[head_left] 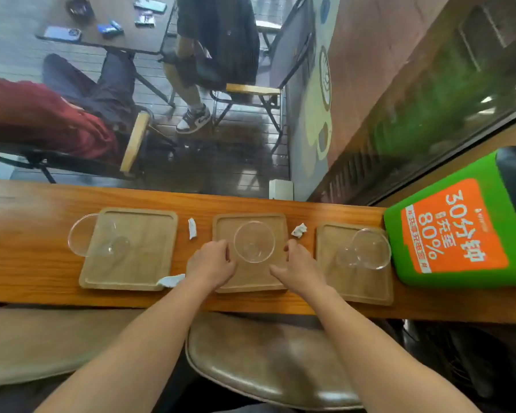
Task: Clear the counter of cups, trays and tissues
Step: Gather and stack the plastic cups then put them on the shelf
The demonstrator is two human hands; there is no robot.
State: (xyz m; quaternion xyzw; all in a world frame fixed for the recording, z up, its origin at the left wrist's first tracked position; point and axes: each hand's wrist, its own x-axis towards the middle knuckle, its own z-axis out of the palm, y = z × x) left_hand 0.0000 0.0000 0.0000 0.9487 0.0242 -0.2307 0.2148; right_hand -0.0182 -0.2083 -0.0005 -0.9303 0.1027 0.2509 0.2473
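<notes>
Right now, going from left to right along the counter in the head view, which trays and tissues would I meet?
left tray → tissue strip → middle tray → crumpled tissue → right tray → green box

Open counter (24,272) far left; green box (447,278) walls off my right, tissues (192,228) littering gaps between trays (143,263).

A big green box (459,278) with an orange sticker (453,228) sits at the right edge of the frame. A shiny brown stool seat (268,362) is at the bottom middle. In the upper left, a dark table (125,40) holds a phone (62,34) and blue packs (109,28). A person in a red top (42,120) sits at the left. Near the top middle, 1 sneaker (195,120) rests on the floor.
</notes>
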